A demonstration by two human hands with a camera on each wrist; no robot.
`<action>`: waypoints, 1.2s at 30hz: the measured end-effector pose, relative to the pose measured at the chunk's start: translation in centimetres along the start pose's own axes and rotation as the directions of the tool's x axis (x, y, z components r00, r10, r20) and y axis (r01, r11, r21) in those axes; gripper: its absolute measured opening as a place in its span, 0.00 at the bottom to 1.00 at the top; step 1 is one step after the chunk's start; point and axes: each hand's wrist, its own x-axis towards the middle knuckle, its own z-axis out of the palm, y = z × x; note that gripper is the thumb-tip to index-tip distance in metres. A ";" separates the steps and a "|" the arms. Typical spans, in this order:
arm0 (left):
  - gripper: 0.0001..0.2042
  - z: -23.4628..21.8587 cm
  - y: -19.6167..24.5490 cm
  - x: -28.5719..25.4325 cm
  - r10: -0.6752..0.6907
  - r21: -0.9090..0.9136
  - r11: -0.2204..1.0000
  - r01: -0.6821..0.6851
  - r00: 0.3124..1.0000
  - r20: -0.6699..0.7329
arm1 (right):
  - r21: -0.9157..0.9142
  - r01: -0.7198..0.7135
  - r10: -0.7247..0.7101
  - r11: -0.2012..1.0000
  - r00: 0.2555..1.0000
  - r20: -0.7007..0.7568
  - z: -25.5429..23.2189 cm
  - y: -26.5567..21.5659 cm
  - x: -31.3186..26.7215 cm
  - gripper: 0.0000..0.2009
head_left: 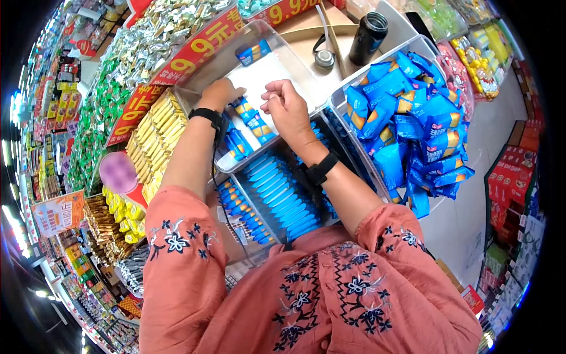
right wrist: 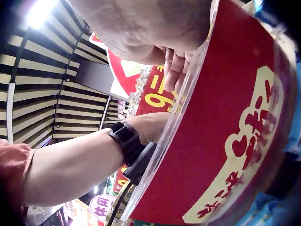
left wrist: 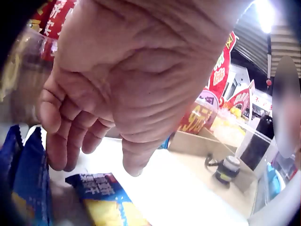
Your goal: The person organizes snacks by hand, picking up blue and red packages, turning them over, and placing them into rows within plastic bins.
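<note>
The left hand is over the left side of a clear bin with a white bottom, its fingers loosely bent above blue-and-yellow packets. In the left wrist view the left hand holds nothing; a blue packet lies below it and others stand at the left. The right hand hangs over the bin's right part, fingers loosely bent and empty. In the right wrist view the right hand is partly hidden behind the bin's red-labelled wall. Another packet lies at the bin's far end.
A heaped bin of blue packets stands at the right. Nearer the body are rows of light-blue packets. A black bottle stands beyond, beside a small lidded item. Yellow packets are at the left.
</note>
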 end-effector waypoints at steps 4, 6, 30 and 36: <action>0.29 1.0 1.0 -1.1 0.055 0.063 0.997 -0.052 0.997 -0.048 | -0.004 -0.014 0.014 1.000 1.000 0.013 0.0 0.1 0.1 0.09; 0.29 1.3 1.4 -0.9 0.026 0.023 0.999 -0.025 0.999 -0.040 | -0.015 -0.024 0.025 1.000 1.000 0.015 -0.1 0.2 0.1 0.09; 0.19 -6.5 2.7 -20.0 0.128 -0.979 0.171 -0.113 0.988 -0.092 | 0.354 -0.292 0.180 0.889 0.932 0.315 -1.2 -7.2 -3.4 0.14; 0.16 -5.5 2.9 -24.0 0.118 -0.974 0.089 -0.210 0.973 -0.200 | 0.253 -0.236 0.149 0.938 0.935 0.321 -1.7 -9.0 -5.6 0.14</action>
